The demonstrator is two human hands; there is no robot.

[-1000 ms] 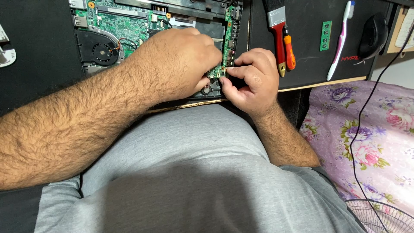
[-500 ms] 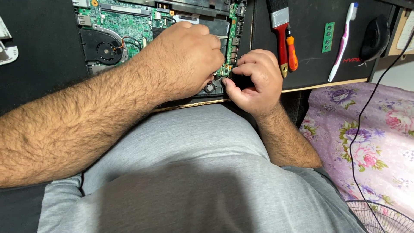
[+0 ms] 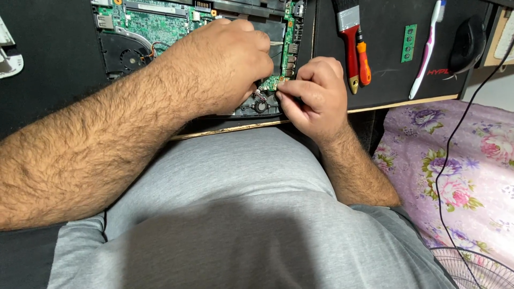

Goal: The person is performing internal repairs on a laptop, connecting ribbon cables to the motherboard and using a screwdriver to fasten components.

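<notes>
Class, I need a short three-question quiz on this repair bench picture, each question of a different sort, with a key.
1. True or false: the left hand rests on the opened laptop's green circuit board.
2. What lies right beside the red-handled brush? A) an orange-handled screwdriver B) scissors C) a spoon
3. Fill in: the right hand pinches at the board's near ______ corner.

Key: 1 true; 2 A; 3 right.
</notes>
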